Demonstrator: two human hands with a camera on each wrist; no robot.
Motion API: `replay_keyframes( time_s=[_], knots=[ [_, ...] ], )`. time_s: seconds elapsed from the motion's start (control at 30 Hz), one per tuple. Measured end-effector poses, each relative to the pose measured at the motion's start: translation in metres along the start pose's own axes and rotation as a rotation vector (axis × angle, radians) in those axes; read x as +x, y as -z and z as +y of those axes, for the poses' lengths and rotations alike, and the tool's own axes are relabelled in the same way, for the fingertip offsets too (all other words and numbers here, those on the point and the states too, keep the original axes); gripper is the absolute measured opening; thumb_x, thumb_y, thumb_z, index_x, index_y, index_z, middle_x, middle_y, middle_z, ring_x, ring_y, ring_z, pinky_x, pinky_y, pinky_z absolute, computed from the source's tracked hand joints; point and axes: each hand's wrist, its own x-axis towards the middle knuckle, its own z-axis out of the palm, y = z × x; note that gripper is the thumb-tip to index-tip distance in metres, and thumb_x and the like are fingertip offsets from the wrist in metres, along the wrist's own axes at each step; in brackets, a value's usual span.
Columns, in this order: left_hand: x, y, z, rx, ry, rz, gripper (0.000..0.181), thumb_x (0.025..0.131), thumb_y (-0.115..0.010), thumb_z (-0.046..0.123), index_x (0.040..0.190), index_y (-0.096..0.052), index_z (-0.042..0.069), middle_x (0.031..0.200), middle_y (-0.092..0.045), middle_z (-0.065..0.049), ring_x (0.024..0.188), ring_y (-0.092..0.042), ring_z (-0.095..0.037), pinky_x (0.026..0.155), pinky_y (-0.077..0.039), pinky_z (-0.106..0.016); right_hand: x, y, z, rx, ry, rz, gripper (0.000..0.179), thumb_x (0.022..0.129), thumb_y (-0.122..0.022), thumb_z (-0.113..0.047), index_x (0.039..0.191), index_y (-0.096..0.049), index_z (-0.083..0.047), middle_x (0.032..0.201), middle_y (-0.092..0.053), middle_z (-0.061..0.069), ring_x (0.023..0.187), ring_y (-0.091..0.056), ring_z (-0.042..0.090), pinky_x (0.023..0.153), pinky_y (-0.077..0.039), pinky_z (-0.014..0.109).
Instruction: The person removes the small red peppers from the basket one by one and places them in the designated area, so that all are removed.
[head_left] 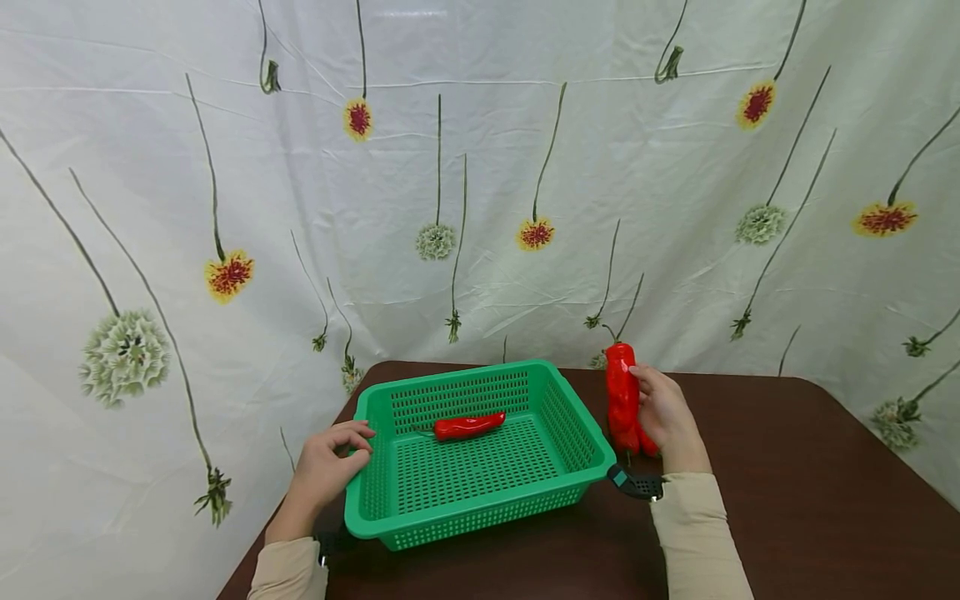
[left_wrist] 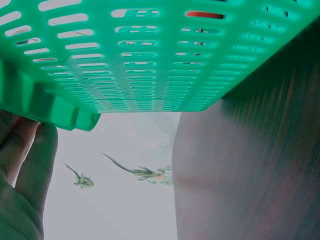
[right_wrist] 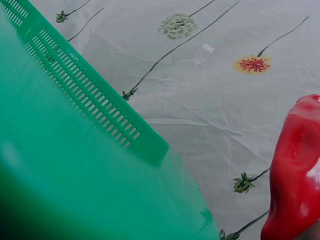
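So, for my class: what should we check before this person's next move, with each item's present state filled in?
1. Right hand has hold of the upright red pepper: ok.
2. Held pepper is over the green basket: not ok, it is beside it, to the right.
3. Left hand is at the basket's left rim: ok.
4. Basket has room: ok, one pepper lies inside, with bare floor around it.
5. Red piece by the right hand is a separate whole pepper: cannot tell, partly hidden.
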Motion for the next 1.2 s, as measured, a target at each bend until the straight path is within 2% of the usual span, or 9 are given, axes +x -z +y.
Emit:
replay_keyframes(
  time_s=[0.13,0.33,0.43,0.63,0.87,1.1,1.17,1.2],
  knots=[
    [0.000,0.000,0.000,0.001,-0.003,0.002,0.018,0.085,-0.061,-0.005,0.077,-0.074,0.003,0.117,-0.071,-0.014,0.125,-0.060,-0.033,0.098,-0.054,-0.049,0.000,0.001,0.000,0.006,-0.011,0.009,0.019,0.105,-0.045,-0.021,0.096,-0.062,-0.021,0.091,-0.062,-0.009,0.086,-0.057,0.010,0.080,-0.051,0.024],
    [0.000,0.000,0.001,0.001,-0.003,0.005,0.018,0.084,-0.061,-0.006,0.077,-0.074,0.003,0.115,-0.071,-0.014,0.124,-0.060,-0.034,0.096,-0.054,-0.048,0.000,0.004,-0.001,-0.015,-0.036,0.036,0.013,0.105,-0.046,-0.024,0.112,-0.054,-0.017,0.098,-0.059,-0.009,0.091,-0.057,0.010,0.084,-0.051,0.025],
    [0.000,0.000,0.001,-0.003,-0.003,0.004,0.018,0.084,-0.060,-0.006,0.077,-0.074,0.003,0.115,-0.071,-0.014,0.124,-0.060,-0.034,0.097,-0.054,-0.049,0.000,0.004,-0.002,-0.007,-0.042,0.058,0.012,0.104,-0.047,-0.024,0.111,-0.054,-0.017,0.100,-0.059,-0.009,0.093,-0.057,0.011,0.084,-0.052,0.026],
    [0.000,0.001,0.001,-0.007,-0.001,0.005,0.018,0.085,-0.061,-0.005,0.077,-0.074,0.003,0.115,-0.071,-0.013,0.124,-0.060,-0.034,0.097,-0.054,-0.049,-0.001,0.006,-0.004,0.025,-0.046,0.092,0.014,0.104,-0.049,-0.023,0.098,-0.061,-0.021,0.099,-0.059,-0.009,0.093,-0.056,0.011,0.083,-0.052,0.026],
    [0.001,0.000,0.000,-0.009,-0.002,0.005,0.018,0.085,-0.061,-0.005,0.077,-0.074,0.003,0.116,-0.071,-0.013,0.125,-0.059,-0.034,0.098,-0.053,-0.049,-0.002,0.007,-0.006,0.006,-0.051,0.135,0.010,0.103,-0.051,-0.026,0.108,-0.058,-0.020,0.106,-0.055,-0.009,0.096,-0.056,0.010,0.085,-0.052,0.023],
    [0.000,0.000,0.001,-0.014,0.006,0.004,0.017,0.085,-0.061,-0.005,0.077,-0.074,0.003,0.116,-0.071,-0.014,0.125,-0.059,-0.035,0.099,-0.053,-0.050,-0.005,0.010,-0.007,0.003,-0.047,0.146,0.010,0.101,-0.054,-0.028,0.108,-0.059,-0.022,0.105,-0.055,-0.010,0.095,-0.057,0.009,0.084,-0.052,0.021],
    [0.000,0.000,0.001,-0.013,0.006,0.005,0.017,0.085,-0.061,-0.005,0.077,-0.074,0.003,0.116,-0.071,-0.014,0.125,-0.060,-0.035,0.098,-0.053,-0.050,-0.005,0.011,-0.007,0.010,-0.047,0.146,0.014,0.102,-0.054,-0.027,0.113,-0.058,-0.021,0.106,-0.055,-0.010,0.095,-0.057,0.008,0.083,-0.052,0.021],
    [0.000,0.000,0.001,-0.012,0.005,0.006,0.017,0.085,-0.061,-0.005,0.077,-0.074,0.003,0.115,-0.071,-0.013,0.125,-0.060,-0.035,0.098,-0.053,-0.049,-0.005,0.011,-0.007,0.004,-0.048,0.145,0.020,0.102,-0.054,-0.028,0.120,-0.056,-0.020,0.107,-0.055,-0.010,0.095,-0.057,0.007,0.084,-0.052,0.020]
  ],
)
